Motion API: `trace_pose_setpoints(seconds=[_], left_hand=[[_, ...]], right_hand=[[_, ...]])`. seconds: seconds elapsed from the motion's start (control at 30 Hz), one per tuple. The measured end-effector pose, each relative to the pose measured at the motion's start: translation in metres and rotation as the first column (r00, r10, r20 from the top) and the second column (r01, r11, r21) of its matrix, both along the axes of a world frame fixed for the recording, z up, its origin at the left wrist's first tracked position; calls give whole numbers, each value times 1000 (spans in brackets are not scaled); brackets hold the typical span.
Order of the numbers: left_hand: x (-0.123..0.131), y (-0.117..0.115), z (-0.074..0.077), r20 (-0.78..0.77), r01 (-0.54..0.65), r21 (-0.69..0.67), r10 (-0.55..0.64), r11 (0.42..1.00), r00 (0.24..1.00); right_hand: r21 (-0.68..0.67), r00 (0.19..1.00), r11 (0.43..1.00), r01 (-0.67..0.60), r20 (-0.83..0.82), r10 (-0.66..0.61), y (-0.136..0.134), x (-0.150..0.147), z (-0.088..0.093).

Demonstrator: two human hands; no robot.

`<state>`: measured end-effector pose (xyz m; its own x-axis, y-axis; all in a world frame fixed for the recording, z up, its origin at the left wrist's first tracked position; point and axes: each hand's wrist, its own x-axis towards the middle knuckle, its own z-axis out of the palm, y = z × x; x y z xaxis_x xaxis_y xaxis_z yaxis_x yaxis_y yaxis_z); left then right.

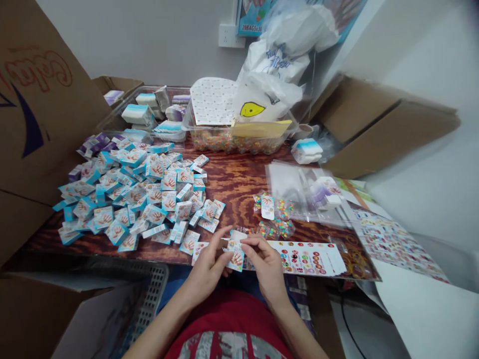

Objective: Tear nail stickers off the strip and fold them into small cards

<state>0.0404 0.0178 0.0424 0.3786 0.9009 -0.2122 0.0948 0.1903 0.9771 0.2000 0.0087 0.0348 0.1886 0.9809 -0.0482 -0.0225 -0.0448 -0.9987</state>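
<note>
Between my two hands, just over the table's front edge, is a small white and blue printed box [235, 259] with a hand picture on it; its top flap appears raised. My left hand [209, 264] grips the box from its left side, thumb on the front. The fingers of my right hand [266, 264] pinch at the flap on the upper right. Under and beside my hands lies a strip of printed stickers [305, 258]. Beyond them sit small clear bags of coloured beads [275, 228] and a white printed card [267, 207].
A big heap of similar small boxes [138, 192] covers the left of the table. Clear tubs [209, 142] stand at the back with beads and bundled cards. Clear plastic sleeves [292, 189] and rubber bands [357, 262] lie right. Cardboard boxes [33, 134] flank the table.
</note>
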Motion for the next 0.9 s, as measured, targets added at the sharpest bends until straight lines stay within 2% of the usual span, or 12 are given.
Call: trace_pose_setpoints(seconds=[0.13, 0.27, 0.47, 0.57, 0.7, 0.9], left_hand=[[-1, -1, -2, -13, 17, -10, -17, 1000, 1000], [-2, 2, -2, -16, 46, -13, -46, 999, 999], [0, 0, -3, -64, 20, 4, -19, 1000, 998], [0, -1, -3, -120, 14, 39, -9, 999, 993], [-1, -1, -2, -200, 41, 73, -25, 997, 979], [-2, -2, -2, -174, 58, 43, -49, 997, 984]], right_hand=[[-9, 998, 999, -52, 43, 53, 1, 2, 1], [-63, 1000, 998, -12, 0, 12, 0, 2, 1], [-42, 969, 981, -189, 152, 193, 7, 7, 10], [-82, 976, 982, -172, 123, 181, 9, 7, 9], [-186, 994, 977, -108, 13, 113, 9, 5, -1], [-265, 997, 961, -79, -39, 72, 9, 5, -7]])
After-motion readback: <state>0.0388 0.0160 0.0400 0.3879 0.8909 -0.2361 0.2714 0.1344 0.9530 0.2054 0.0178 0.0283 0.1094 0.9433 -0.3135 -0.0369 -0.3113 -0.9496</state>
